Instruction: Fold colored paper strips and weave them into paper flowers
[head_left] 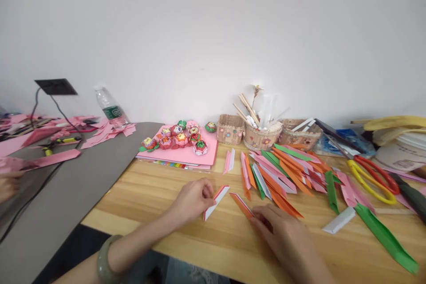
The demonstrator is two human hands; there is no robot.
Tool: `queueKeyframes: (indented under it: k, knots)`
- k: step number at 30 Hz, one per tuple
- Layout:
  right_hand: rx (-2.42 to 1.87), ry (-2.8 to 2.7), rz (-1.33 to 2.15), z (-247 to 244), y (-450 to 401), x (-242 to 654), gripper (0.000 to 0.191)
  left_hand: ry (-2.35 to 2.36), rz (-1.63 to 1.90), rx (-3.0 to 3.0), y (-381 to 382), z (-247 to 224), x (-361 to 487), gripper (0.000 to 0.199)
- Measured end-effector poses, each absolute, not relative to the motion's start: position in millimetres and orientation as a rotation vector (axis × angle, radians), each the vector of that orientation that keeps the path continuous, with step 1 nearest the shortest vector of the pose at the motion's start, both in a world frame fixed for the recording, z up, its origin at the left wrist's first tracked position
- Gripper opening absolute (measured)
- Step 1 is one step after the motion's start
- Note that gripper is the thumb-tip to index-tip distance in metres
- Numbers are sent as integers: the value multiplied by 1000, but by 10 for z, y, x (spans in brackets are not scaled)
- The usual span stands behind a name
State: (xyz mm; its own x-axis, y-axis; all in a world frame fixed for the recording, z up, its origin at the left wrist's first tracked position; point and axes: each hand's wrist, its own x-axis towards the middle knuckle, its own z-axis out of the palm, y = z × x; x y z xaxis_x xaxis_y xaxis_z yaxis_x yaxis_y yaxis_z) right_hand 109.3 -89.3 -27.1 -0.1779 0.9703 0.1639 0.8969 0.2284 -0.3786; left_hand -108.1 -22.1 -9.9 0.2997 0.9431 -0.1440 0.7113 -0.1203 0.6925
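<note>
Just above the wooden table, my left hand pinches a folded white strip with a red edge. To its right, my right hand grips the lower end of a folded orange strip; the two strips are apart. A pink and white folded pair lies behind them. On the right spreads a pile of folded orange, green, pink and white strips. A single white folded strip lies near a long green one.
Paper flowers sit on pink sheets. Decorated baskets stand by the wall. Scissors with red and yellow handles lie right. A grey table at left holds a bottle, cables, pink paper and another person's hand.
</note>
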Motion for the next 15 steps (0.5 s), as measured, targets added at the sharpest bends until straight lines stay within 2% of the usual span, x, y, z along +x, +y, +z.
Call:
queueKeyframes:
  k: [7,15]
  knots:
    - [-1645,-2125,208,-315,-857,1035,18,1456,470,1889,-226,-145,-1110,7]
    - [-1491,-2195,-227,-414,-946,965,35,1462,468,1905,-246,-102,-1091,6]
